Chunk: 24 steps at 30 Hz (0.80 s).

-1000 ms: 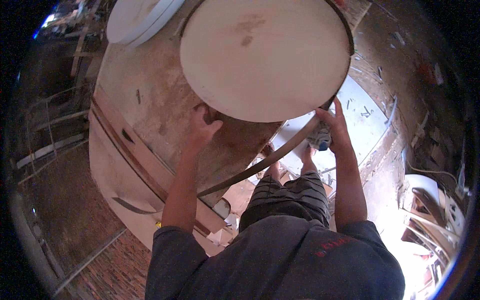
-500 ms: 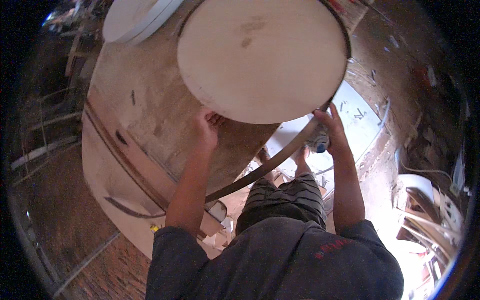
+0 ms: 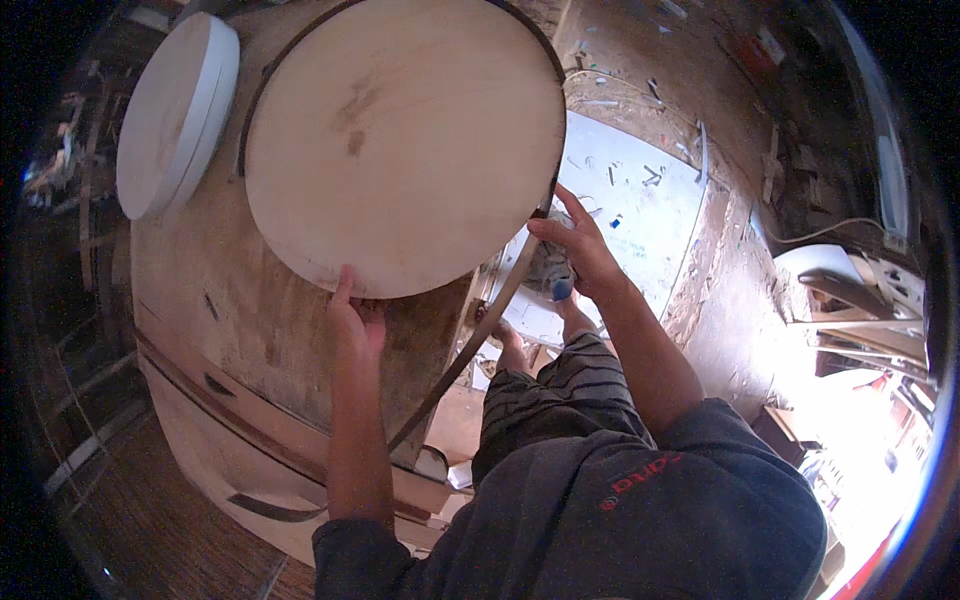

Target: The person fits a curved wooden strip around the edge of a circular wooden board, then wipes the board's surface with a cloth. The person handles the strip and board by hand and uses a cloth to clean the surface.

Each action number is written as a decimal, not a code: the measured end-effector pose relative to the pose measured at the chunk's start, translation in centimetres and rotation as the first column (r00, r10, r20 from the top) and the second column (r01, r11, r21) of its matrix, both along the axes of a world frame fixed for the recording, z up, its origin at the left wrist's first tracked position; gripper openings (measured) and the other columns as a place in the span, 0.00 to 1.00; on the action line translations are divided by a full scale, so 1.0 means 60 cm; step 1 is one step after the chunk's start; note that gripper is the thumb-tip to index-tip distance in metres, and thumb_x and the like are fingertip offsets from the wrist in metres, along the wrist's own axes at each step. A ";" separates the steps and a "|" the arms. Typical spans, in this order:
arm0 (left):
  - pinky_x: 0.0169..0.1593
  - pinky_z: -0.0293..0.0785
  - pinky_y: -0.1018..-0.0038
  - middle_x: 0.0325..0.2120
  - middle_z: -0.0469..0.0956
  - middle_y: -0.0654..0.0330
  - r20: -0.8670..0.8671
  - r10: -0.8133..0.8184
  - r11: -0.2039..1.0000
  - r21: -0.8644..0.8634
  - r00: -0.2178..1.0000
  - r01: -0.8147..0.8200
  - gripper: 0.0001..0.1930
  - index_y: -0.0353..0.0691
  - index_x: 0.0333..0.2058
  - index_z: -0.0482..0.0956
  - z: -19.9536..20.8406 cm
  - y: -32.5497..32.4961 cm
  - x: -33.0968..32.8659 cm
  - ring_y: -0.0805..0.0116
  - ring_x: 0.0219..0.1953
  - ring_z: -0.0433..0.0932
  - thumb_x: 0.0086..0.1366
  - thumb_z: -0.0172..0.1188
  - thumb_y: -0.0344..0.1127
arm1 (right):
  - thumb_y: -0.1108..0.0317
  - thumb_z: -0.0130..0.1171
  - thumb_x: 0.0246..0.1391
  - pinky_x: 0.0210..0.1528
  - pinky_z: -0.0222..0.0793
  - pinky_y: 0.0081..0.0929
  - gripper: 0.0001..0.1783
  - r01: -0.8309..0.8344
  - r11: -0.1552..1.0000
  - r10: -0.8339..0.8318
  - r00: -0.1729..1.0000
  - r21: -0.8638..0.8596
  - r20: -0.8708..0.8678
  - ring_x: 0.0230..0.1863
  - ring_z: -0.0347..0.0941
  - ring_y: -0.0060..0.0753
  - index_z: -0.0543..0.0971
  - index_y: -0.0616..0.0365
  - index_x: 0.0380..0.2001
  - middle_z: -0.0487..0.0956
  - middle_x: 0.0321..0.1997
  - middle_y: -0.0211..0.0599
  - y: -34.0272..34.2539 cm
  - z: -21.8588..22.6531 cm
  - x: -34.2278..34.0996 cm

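A large round pale wooden board [image 3: 410, 150] lies over the worktable, with a dark strip along part of its edge. My left hand [image 3: 357, 322] grips its near rim, thumb on top and the other fingers curled below. At the right rim my right hand [image 3: 588, 252] is closed round the edging strip [image 3: 468, 352], pressing it to the board's side. The strip's loose length hangs from there in a curve toward the lower left, passing behind my left forearm. Just under my right hand shows a greyish object with a blue end [image 3: 560, 289], too unclear to name.
Another round board with a white edge [image 3: 205, 110] stands at the far left of the brown worktable [image 3: 270, 345]. Long wooden pieces [image 3: 235, 400] lie along its near left side. A white sheet [image 3: 640, 200] with scraps covers floor at right. Offcuts [image 3: 860, 310] are piled farther right.
The view has turned, so the board appears farther left and lower. My left thumb now lies on top of the rim. My right hand stays at the board's right edge with the strip.
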<state>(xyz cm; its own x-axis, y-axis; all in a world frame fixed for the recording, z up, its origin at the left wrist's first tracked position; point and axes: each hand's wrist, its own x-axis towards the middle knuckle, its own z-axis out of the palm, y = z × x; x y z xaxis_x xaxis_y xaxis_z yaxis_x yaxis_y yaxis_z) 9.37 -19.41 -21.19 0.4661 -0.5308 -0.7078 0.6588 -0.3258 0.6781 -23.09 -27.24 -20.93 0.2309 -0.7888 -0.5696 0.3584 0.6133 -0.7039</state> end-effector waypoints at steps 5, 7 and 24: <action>0.64 0.69 0.57 0.62 0.71 0.55 0.019 -0.052 0.999 -0.011 0.998 0.052 0.31 0.38 0.68 0.65 0.014 0.001 -0.039 0.58 0.62 0.71 0.74 0.62 0.45 | 0.65 0.75 0.53 0.64 0.73 0.39 0.52 0.014 0.999 -0.016 0.999 -0.053 -0.037 0.60 0.77 0.43 0.59 0.56 0.76 0.77 0.62 0.51 -0.006 -0.041 -0.020; 0.63 0.69 0.58 0.60 0.72 0.55 0.030 -0.038 0.999 0.009 0.999 0.038 0.31 0.37 0.68 0.65 0.023 0.003 -0.050 0.59 0.61 0.71 0.74 0.63 0.46 | 0.62 0.77 0.51 0.67 0.69 0.42 0.54 0.005 0.999 -0.006 1.000 -0.033 -0.021 0.64 0.74 0.47 0.59 0.56 0.76 0.76 0.64 0.55 -0.013 -0.027 -0.021; 0.66 0.63 0.57 0.67 0.68 0.51 0.263 -0.376 0.871 0.428 0.889 0.242 0.46 0.38 0.71 0.62 0.043 -0.064 0.077 0.54 0.65 0.69 0.68 0.63 0.67 | 0.59 0.58 0.62 0.60 0.76 0.57 0.19 0.208 0.845 -0.406 0.848 0.492 0.340 0.54 0.79 0.55 0.76 0.61 0.50 0.80 0.52 0.52 0.068 -0.161 -0.195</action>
